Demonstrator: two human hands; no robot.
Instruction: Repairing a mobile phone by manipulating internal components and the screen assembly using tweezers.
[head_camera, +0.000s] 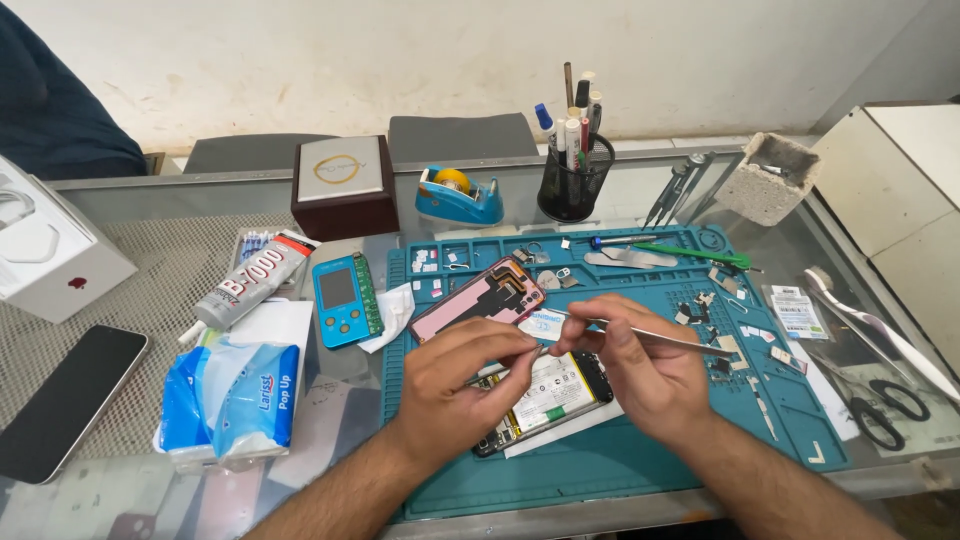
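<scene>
Your left hand (462, 372) pinches a tiny part over the opened phone (545, 400) at the frame's middle. Your right hand (640, 365) grips the tweezers (650, 333). Next, I think, needs steady fingers.

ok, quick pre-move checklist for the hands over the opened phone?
1. Opened phone lies flat on teal mat: ok.
2. Left hand steadies the phone's edge: ok.
3. Right hand grips metal tweezers: ok.
4. What the fingertips pinch between them: cannot tell.
5. Removed back cover set apart from the hands: ok.
6. Small loose parts lie close to the right hand: not ok.
</scene>
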